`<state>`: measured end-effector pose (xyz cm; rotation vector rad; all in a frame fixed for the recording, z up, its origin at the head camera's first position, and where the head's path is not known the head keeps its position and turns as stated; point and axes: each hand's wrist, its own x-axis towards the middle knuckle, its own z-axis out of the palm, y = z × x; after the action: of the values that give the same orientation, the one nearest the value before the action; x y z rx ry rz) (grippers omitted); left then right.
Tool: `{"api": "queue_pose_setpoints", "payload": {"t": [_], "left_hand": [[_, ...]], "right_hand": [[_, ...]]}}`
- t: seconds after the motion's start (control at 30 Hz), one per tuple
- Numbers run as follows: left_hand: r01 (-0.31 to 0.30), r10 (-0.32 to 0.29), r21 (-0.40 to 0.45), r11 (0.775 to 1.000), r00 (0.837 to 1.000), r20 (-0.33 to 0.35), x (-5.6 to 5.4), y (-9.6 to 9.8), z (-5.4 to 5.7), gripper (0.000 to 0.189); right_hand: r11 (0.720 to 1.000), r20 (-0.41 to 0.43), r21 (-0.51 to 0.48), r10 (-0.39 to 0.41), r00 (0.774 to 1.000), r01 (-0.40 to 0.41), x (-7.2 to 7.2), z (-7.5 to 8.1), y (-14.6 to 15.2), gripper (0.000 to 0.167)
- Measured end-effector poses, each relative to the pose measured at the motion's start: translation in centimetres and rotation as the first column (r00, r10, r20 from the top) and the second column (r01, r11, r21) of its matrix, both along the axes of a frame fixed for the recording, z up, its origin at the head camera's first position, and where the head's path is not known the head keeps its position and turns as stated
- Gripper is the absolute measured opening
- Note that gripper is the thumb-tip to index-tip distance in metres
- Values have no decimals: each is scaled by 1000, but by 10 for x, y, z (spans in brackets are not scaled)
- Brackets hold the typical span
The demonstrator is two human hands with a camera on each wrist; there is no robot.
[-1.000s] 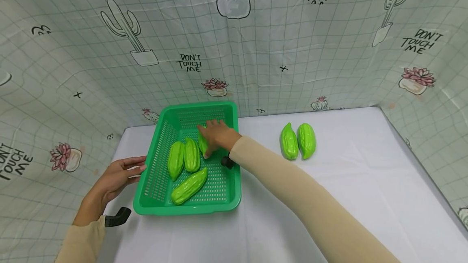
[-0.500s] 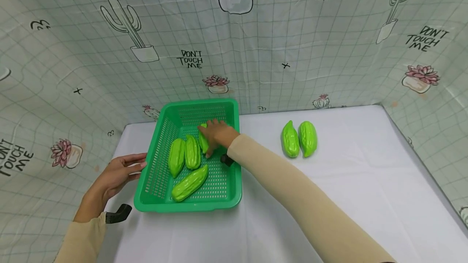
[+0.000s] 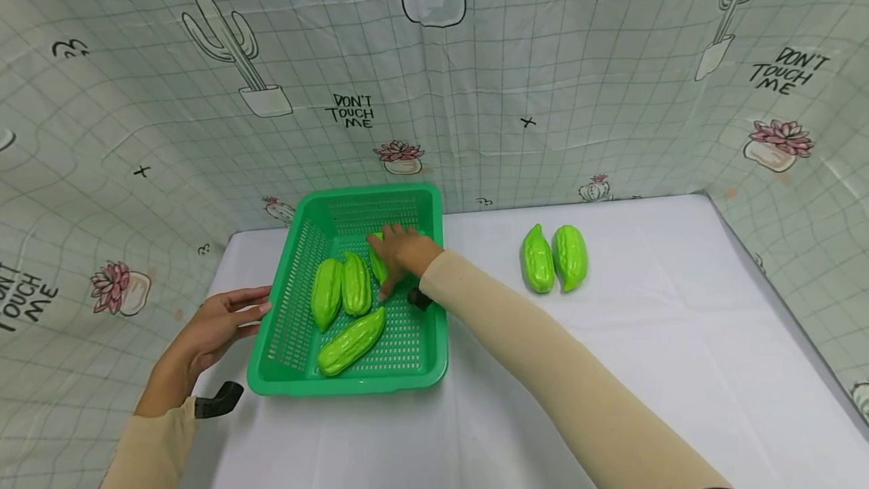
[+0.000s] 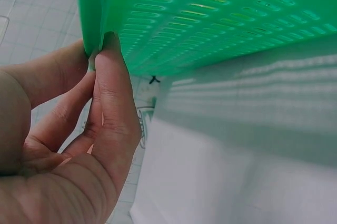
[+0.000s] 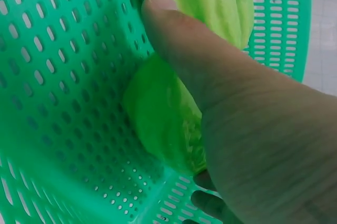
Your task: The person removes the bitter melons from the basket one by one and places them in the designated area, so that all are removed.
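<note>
On the far left, gridded cloth (image 3: pixel 61 213) hangs as a side wall. Black lettering (image 3: pixel 27 300) on it reads "DON'T TOUCH ME", partly clipped by the frame edge; pink succulent drawing (image 3: pixel 122 289) beside it. Next: beige left sleeve (image 3: pixel 152 447), black wrist mount (image 3: pixel 219 401). Left hand (image 3: pixel 220 323) is clamped on the basket's left rim, digits on both sides of the lip per left wrist view.

Basket (image 3: pixel 346 385): green plastic, slotted walls and floor, sitting on white tablecloth (image 3: pixel 516 413). Four gourds inside, all bright lime, glossy, ridged lengthwise, tapering. First gourd (image 3: pixel 327 294) is leftmost, narrow end toward the person. Second gourd (image 3: pixel 356 284) is right beside it. Third gourd (image 3: pixel 351 342) lies diagonally in front of those two. Fourth gourd (image 3: pixel 377 266) is partly hidden under the right hand (image 3: pixel 407 255). Right wrist view: thumb straight across it, fingertips at its end; can't tell if the grip is clamped or loose.

Back cloth above the basket: same "DON'T TOUCH ME" print (image 3: pixel 353 112). Right sleeve (image 3: pixel 536 345) crosses the basket's right wall. Beyond it, two gourds (image 3: pixel 538 261) side by side on the tablecloth, tips opposite ways. Far right: slanted "DON'T TOUCH ME" copy (image 3: pixel 787 70).
</note>
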<state>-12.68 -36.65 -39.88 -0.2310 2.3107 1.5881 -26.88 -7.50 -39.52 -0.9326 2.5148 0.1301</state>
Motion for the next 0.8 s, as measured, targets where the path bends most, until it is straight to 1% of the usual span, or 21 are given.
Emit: {"api": "queue_pose_setpoints", "payload": {"t": [0.23, 0.47, 0.8], "left_hand": [[-2, 2, 7, 1000, 1000, 3, 0, -1, -1, 63], [-4, 4, 11, 1000, 1000, 7, 0, -1, -2, 63], [-2, 2, -2, 1000, 1000, -3, 0, 0, -2, 62]], "right_hand": [[1000, 21, -1, -12, 1000, 12, 1, 0, 1, 119], [1000, 33, 5, -3, 999, 3, 1, 0, 2, 120], [998, -1, 50, 27, 1000, -27, 1, 1, 1, 119]]}}
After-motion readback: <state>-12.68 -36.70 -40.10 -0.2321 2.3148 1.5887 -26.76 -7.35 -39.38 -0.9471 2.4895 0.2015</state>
